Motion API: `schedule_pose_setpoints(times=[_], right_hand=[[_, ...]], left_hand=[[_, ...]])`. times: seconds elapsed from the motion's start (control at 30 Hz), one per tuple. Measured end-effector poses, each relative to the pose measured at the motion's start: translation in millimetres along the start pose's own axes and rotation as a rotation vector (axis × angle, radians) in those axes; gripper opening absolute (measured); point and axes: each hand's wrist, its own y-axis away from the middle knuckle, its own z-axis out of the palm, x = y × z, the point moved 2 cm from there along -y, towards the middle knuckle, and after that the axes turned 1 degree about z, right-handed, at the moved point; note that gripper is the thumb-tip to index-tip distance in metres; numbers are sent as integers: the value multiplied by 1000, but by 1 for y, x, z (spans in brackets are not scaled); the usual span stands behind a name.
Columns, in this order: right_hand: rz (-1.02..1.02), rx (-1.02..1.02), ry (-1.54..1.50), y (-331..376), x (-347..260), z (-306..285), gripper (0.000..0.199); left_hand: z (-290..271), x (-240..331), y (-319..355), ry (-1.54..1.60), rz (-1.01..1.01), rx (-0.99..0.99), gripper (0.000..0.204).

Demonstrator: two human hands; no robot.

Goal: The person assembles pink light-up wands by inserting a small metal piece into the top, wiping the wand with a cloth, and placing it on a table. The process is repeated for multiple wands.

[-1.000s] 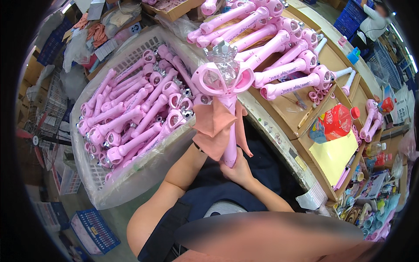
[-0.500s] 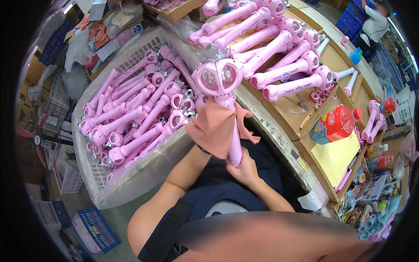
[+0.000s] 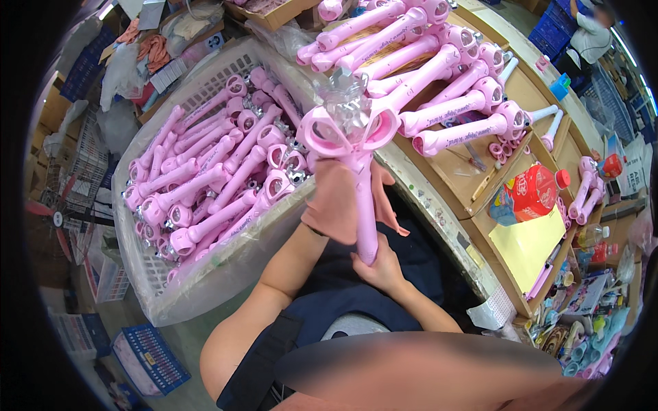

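Observation:
A pink toy wand (image 3: 367, 205) stands nearly upright before me, with a silvery crown on top and oval windows in its round head. My right hand (image 3: 381, 266) is closed around the lower end of its handle. A salmon-coloured cloth (image 3: 334, 204) is wrapped about the handle just below the head, one corner hanging down on the right. My left forearm (image 3: 291, 267) runs up to this cloth, which covers my left hand and hides its fingers. The hand holds the cloth against the wand.
A pale plastic-lined basket (image 3: 226, 264) full of similar pink wands stands on the left. More wands (image 3: 452, 116) lie piled on the workbench at the right, beside a red-labelled bottle (image 3: 524, 195) and a yellow paper sheet (image 3: 526, 250). Another person (image 3: 591, 34) is at the far right.
The wand has turned about its length, so two windows of its head now face me instead of one large one. Its crown is tilted more into view. The cloth has shifted slightly with it.

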Motion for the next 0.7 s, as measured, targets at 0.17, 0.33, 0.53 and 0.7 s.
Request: schedule_pose_setpoints(times=[0.17,0.33,0.53,0.7], right_hand=[[-14,-11,1,5,2,-2,62],[-31,40,-6,-1,3,-1,61],[-3,12,30,-2,5,0,62],[9,14,4,-1,3,0,64]], left_hand=[[-10,17,-5,731,-163,-71,94],[-1,7,-5,-116,70,-58,50],[9,-6,10,-15,-61,184,59],[15,-5,23,136,-122,232,59]])
